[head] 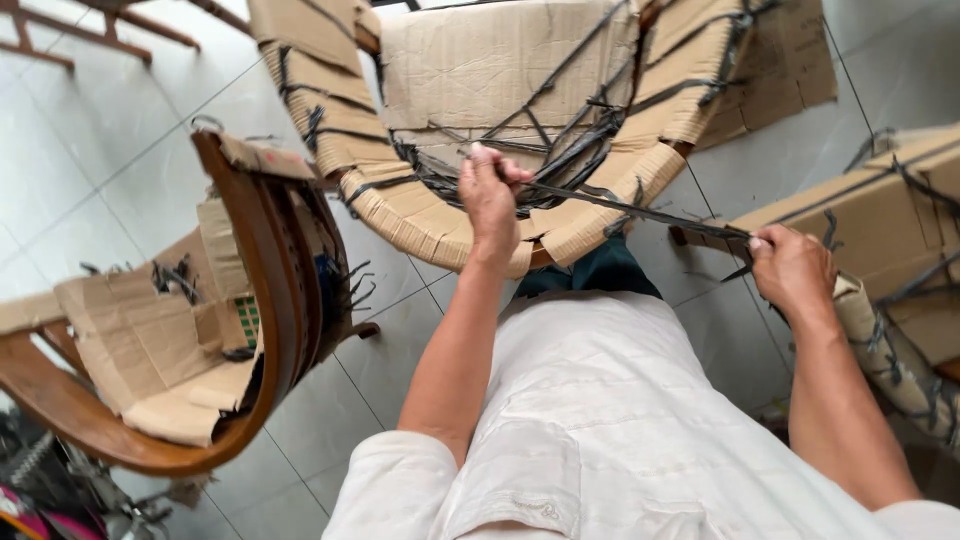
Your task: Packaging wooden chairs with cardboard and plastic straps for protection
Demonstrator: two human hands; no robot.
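At the centre of the frame, a dark strap (640, 212) ran taut between both hands. The left hand (490, 195) pinched one end against the cardboard-wrapped chair frame (440, 225); the right hand (792, 268) was clamped on the other end at right. A wooden chair (255, 290) with cardboard scraps stood at lower left on the tiled floor (100, 150).
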